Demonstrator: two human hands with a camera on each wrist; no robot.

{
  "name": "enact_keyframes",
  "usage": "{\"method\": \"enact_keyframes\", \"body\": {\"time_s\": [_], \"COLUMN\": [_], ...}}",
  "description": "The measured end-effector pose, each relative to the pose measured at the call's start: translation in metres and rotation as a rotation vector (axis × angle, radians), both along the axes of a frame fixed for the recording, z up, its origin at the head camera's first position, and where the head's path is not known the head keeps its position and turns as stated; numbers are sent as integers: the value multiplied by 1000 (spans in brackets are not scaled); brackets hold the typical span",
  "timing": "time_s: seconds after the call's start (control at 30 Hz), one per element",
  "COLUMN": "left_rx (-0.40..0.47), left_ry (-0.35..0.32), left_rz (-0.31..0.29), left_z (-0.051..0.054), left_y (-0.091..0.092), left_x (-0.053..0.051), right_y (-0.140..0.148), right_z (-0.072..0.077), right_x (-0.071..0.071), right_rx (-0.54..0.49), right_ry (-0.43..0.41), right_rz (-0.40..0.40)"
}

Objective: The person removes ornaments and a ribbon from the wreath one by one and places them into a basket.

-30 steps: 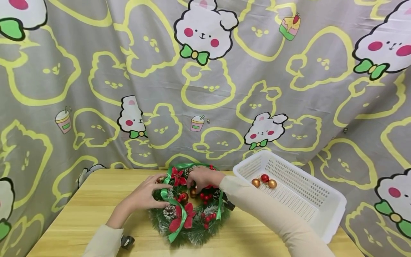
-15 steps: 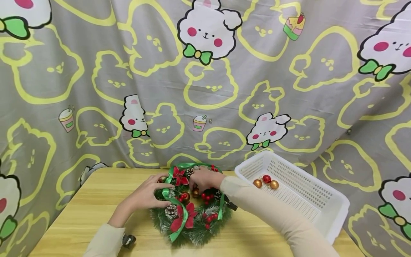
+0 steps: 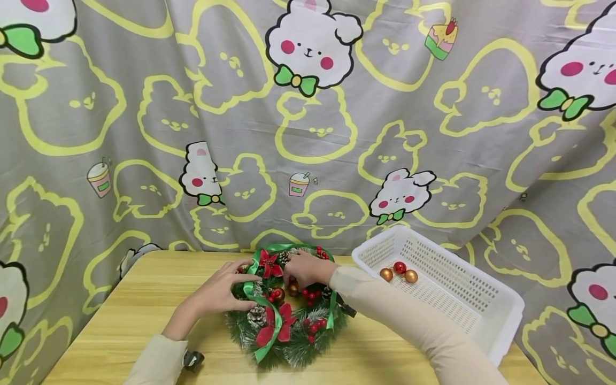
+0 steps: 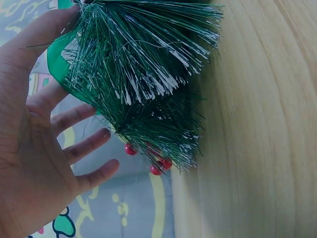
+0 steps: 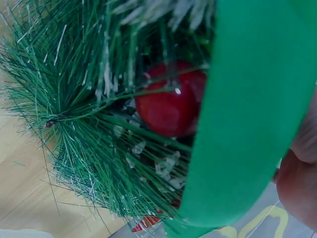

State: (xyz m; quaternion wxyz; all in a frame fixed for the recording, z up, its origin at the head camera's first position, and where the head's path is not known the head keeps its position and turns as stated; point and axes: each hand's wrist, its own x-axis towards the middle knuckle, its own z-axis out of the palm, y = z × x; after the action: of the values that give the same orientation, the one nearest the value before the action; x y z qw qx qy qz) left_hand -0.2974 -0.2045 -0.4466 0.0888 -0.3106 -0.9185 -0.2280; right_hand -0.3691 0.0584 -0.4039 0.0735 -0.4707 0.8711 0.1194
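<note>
A green Christmas wreath (image 3: 303,355) lies on the table, trimmed with red poinsettias (image 3: 284,323), pine cones (image 3: 256,316), red berries and green ribbon (image 3: 275,334). My left hand (image 3: 218,291) rests at its left side; in the left wrist view its fingers (image 4: 86,147) are spread and fairly straight beside the needles. Over the wreath's middle, my right hand (image 3: 308,269) pinches a gold ball ornament (image 3: 292,289), its fingertips partly hidden. Another gold ball (image 3: 277,294) sits just left of it. Ribbon (image 5: 247,109) covers much of the right wrist view, beside a red ball (image 5: 171,101).
To the right stands a white perforated plastic basket (image 3: 500,321) holding a red ball (image 3: 400,267) and two gold balls (image 3: 411,276). A patterned grey curtain (image 3: 332,123) hangs behind the wooden table (image 3: 144,299).
The whole head view has shifted slightly sideways since a second ago. Both hands keep almost the same place on the wreath.
</note>
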Motion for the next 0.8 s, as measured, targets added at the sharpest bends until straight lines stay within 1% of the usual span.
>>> {"method": "enact_keyframes", "body": {"time_s": [0.2,0.37,0.43,0.6,0.8], "left_rx": [-1,0,1,5,7], "left_ry": [-4,-12,-14,-18,-24], "left_rz": [0,9,10,4,-1], "left_z": [0,0,0,0,1], "left_y": [0,0,0,0,0], "left_x": [0,1,1,1,1], "right_y": [1,2,2,4,7], "right_z": [4,10,12,16,22], "right_x": [-1,-3,-4,-5,-7], "right_rx": [-28,-48,-71,-167,-220], "right_ry": [-28,-29,-49,-129,-183], "right_rz": [-20,-28,-32,-46,-60]}}
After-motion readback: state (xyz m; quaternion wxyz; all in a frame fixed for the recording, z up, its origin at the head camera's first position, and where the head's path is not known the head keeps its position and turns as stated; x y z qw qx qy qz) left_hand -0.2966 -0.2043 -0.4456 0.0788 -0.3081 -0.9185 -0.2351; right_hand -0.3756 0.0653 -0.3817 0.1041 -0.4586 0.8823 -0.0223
